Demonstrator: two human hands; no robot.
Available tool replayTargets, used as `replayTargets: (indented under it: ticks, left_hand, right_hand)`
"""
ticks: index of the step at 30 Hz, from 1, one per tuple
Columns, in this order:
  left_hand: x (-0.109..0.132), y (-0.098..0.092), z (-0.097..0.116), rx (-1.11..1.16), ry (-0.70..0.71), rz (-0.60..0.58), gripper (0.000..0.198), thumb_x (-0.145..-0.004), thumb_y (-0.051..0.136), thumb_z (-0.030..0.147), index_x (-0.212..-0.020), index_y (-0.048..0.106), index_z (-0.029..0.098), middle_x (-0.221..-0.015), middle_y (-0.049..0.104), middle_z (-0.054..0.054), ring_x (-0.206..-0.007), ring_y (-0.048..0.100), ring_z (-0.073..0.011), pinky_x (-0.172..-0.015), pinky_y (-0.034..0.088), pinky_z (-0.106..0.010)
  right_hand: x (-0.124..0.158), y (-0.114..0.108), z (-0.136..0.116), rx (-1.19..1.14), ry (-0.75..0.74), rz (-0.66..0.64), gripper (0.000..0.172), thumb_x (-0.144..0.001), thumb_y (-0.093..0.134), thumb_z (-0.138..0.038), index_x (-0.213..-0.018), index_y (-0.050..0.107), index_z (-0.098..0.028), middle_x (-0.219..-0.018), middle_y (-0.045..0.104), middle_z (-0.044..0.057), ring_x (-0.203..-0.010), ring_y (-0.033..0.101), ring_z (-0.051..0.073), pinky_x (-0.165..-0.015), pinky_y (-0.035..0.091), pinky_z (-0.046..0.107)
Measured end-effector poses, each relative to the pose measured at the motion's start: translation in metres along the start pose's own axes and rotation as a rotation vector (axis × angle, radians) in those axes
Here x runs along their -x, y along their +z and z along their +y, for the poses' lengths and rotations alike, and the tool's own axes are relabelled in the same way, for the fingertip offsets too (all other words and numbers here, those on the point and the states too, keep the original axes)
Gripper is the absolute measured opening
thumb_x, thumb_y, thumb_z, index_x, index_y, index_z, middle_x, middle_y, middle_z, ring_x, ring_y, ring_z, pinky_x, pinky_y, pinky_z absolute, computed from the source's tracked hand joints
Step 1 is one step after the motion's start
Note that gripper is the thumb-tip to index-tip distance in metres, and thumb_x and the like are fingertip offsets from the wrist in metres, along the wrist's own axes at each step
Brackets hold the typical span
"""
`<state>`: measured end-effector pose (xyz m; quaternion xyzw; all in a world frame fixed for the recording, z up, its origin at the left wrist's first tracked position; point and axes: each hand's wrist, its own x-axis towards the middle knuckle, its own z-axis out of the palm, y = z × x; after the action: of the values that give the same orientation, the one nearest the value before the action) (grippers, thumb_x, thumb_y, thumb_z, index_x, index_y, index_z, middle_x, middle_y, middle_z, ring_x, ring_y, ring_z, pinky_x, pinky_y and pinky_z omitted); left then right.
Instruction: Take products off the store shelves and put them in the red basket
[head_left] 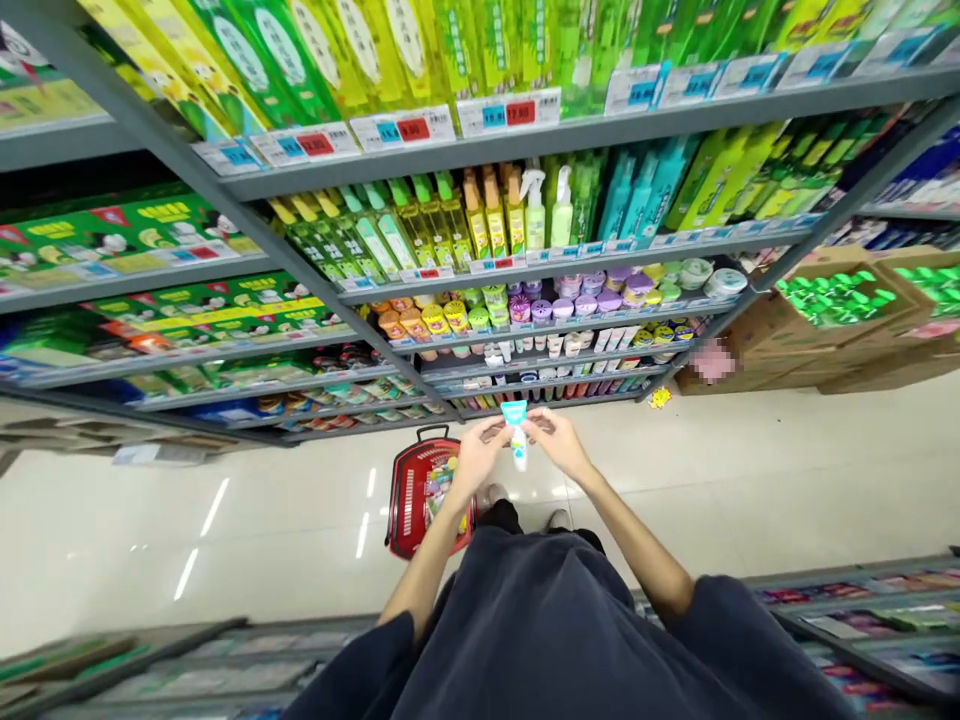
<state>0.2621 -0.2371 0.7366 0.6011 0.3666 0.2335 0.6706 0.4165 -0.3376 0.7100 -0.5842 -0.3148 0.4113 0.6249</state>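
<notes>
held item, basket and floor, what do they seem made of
Held item: probably smooth plastic, from its bright, clean blue and white surface; too small to be sure. Basket: likely hard plastic, judging by its even red, moulded-looking walls. Floor: probably polished tile, with straight joints and streaky light reflections.

Price tag (510,112) on the upper shelf (525,150): red panel apparently reading 12.80, slightly blurred; neighbouring tags (306,146) not securely legible.
</notes>
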Motion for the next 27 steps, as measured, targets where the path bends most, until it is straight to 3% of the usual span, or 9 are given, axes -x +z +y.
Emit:
replayTargets:
  ticks: [8,13,17,22,27]
  left_hand:
    - [-0.034,0.026,0.006,-0.040,0.001,-0.050,0.045,-0.079,0.086,0.051,-0.109,0.081,0.017,-0.099,0.081,-0.008,-0.087,0.075,-0.0221,-0.078,0.066,-0.035]
    - [-0.076,0.028,-0.014,-0.041,-0.039,-0.088,0.045,-0.073,0.089,0.051,-0.101,0.082,0.017,-0.096,0.082,-0.009,-0.086,0.075,-0.0232,-0.082,0.064,-0.037]
    - [-0.125,0.029,-0.063,-0.025,-0.077,-0.060,0.040,-0.075,0.087,0.052,-0.098,0.083,0.019,-0.098,0.082,-0.010,-0.086,0.075,-0.0235,-0.082,0.061,-0.037]
    - [-0.212,0.024,-0.149,-0.007,-0.121,0.036,0.036,-0.077,0.086,0.050,-0.097,0.080,0.021,-0.096,0.081,-0.009,-0.091,0.075,-0.0239,-0.082,0.060,-0.035]
    - [-0.289,0.017,-0.228,0.004,-0.030,0.135,0.038,-0.080,0.085,0.052,-0.094,0.078,0.017,-0.093,0.081,-0.007,-0.089,0.076,-0.0229,-0.084,0.060,-0.036]
  right_hand:
    - [-0.035,-0.047,-0.006,0.047,-0.016,-0.112,0.045,-0.084,0.080,-0.056,-0.109,0.076,-0.019,-0.096,0.076,0.005,-0.082,0.068,0.017,-0.069,0.059,0.029]
    - [-0.056,-0.056,0.004,0.146,0.011,-0.051,0.041,-0.086,0.079,-0.056,-0.104,0.076,-0.019,-0.090,0.076,0.004,-0.078,0.069,0.017,-0.069,0.059,0.030]
    - [-0.092,-0.065,0.045,0.210,0.072,-0.013,0.043,-0.087,0.077,-0.059,-0.106,0.077,-0.020,-0.094,0.078,0.005,-0.078,0.071,0.019,-0.071,0.061,0.034]
    - [-0.173,-0.076,0.133,0.251,0.146,0.001,0.046,-0.087,0.077,-0.061,-0.107,0.077,-0.020,-0.097,0.079,0.006,-0.078,0.071,0.019,-0.074,0.061,0.034]
    - [-0.248,-0.086,0.220,0.293,0.110,-0.003,0.049,-0.086,0.078,-0.061,-0.107,0.075,-0.016,-0.100,0.079,0.007,-0.083,0.072,0.019,-0.080,0.061,0.035]
